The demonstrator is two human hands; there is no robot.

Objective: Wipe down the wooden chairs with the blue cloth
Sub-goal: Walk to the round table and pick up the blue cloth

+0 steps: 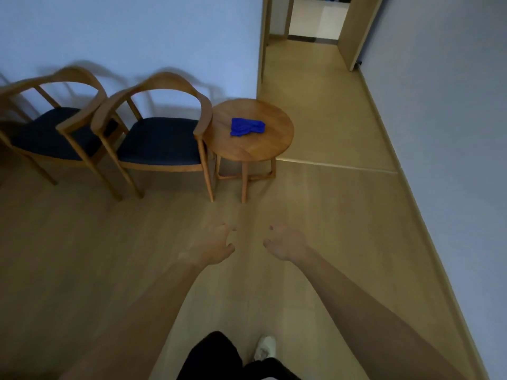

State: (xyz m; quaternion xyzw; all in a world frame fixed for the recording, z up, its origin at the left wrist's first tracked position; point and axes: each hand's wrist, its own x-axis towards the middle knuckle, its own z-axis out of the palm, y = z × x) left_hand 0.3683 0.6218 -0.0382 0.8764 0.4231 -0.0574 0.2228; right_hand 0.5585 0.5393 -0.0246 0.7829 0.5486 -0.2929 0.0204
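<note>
Two bare hands, our left hand and right hand, reach forward empty with fingers loosely curled toward the crumpled blue cloth waiting on the round wooden side table beside two curved-back wooden chairs, unwiped.

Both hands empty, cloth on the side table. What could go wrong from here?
1. The blue cloth lies crumpled on the round side table, apart from both hands; a grab may catch only part of it.
2. The nearer chair's armrest seems to touch or overlap the table edge, so reaching or wiping there could jostle it.
3. The seats look upholstered, probably not meant for wiping; the left hand and right hand should likely keep to the frames.
</note>
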